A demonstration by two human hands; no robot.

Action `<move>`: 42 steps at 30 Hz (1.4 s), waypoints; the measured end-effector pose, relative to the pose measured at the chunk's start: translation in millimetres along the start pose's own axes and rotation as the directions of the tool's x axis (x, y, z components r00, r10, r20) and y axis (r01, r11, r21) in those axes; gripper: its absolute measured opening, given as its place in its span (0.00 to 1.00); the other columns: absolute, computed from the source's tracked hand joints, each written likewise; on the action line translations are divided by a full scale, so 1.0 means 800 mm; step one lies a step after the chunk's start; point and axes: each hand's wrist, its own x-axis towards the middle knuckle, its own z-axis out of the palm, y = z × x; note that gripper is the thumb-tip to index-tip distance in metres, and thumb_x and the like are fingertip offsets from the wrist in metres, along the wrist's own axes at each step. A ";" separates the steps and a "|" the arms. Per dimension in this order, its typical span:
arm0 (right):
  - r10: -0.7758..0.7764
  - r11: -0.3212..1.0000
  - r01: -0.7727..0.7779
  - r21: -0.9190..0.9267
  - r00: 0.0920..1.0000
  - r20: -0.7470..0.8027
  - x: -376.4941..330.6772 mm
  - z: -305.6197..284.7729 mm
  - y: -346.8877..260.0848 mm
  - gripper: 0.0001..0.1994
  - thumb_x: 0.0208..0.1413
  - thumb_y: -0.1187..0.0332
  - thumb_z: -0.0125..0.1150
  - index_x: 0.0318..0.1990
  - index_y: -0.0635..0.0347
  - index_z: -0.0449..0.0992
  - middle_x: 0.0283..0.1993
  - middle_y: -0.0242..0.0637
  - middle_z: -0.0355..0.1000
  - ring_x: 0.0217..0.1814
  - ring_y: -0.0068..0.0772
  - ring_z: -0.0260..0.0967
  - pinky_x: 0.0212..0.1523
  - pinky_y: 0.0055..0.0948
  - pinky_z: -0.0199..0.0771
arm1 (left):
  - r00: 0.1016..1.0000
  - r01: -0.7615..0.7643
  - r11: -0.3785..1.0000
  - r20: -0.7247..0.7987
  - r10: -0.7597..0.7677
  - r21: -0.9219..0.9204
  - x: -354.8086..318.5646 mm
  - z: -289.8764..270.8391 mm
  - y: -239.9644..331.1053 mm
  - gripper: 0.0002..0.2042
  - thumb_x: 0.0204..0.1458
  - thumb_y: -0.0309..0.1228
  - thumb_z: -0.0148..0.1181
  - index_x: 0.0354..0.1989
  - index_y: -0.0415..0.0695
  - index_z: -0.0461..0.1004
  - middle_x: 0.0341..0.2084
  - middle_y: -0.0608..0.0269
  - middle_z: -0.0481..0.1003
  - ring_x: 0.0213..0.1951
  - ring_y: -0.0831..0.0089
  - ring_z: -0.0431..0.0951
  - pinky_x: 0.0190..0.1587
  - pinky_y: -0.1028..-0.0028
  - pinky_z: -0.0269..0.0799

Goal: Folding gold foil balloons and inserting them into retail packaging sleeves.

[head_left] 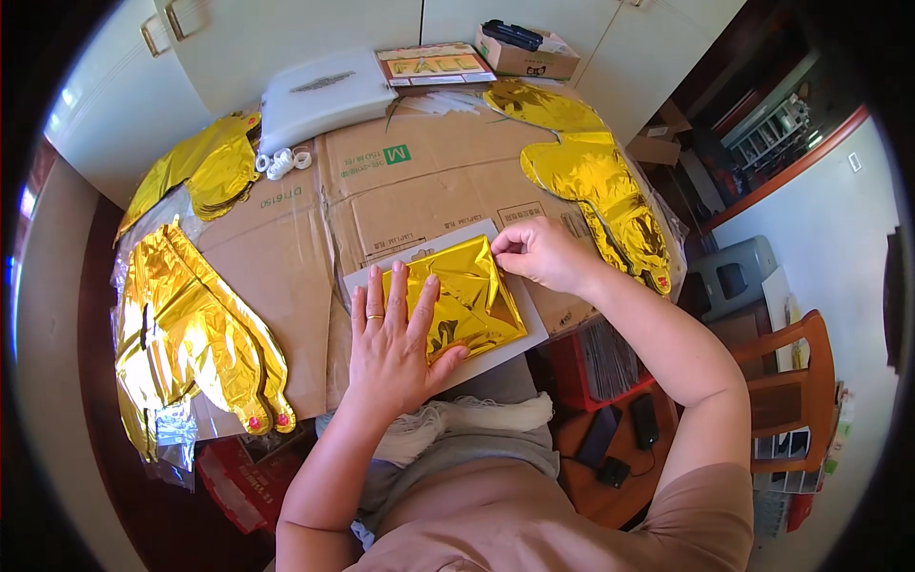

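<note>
Folded gold foil balloon (467,297) under your hands.
Your left hand (393,338) lies spread flat on it; your right hand (540,252) pinches its top corner, over a grey card (519,343) on flattened cardboard (381,191).

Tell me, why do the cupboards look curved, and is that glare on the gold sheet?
Head view: the fisheye lens bends straight edges near the rim, so the cupboard doors bow. Bright light glints off the folded gold foil under the left hand; the right hand pinches its corner. Focus stays sharp.
</note>
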 end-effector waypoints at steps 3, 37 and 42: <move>0.011 1.000 -0.011 0.008 0.999 0.034 0.003 -0.003 0.002 0.09 0.58 0.73 0.65 0.44 0.65 0.83 0.37 0.35 0.83 0.37 0.22 0.76 0.44 0.26 0.76 | 1.000 -0.004 1.000 -0.006 0.004 0.006 0.000 0.000 0.000 0.42 0.57 0.63 0.53 0.75 0.49 0.58 0.75 0.39 0.50 0.77 0.37 0.42 0.75 0.42 0.36; 0.295 0.916 -0.291 0.276 0.955 0.029 -0.004 -0.004 -0.020 0.08 0.60 0.75 0.64 0.45 0.67 0.75 0.34 0.34 0.76 0.25 0.18 0.67 0.23 0.19 0.68 | 1.000 0.001 1.000 -0.008 -0.001 0.011 0.001 -0.002 0.001 0.42 0.58 0.62 0.54 0.75 0.48 0.58 0.74 0.39 0.51 0.76 0.37 0.44 0.75 0.43 0.37; 0.274 0.899 -0.255 0.355 0.962 -0.003 -0.007 0.005 -0.012 0.09 0.57 0.76 0.66 0.44 0.68 0.77 0.35 0.36 0.76 0.28 0.21 0.71 0.25 0.22 0.72 | 1.000 0.003 1.000 0.000 -0.003 0.006 0.000 -0.002 0.001 0.42 0.58 0.62 0.53 0.75 0.48 0.58 0.75 0.39 0.51 0.76 0.38 0.44 0.75 0.43 0.36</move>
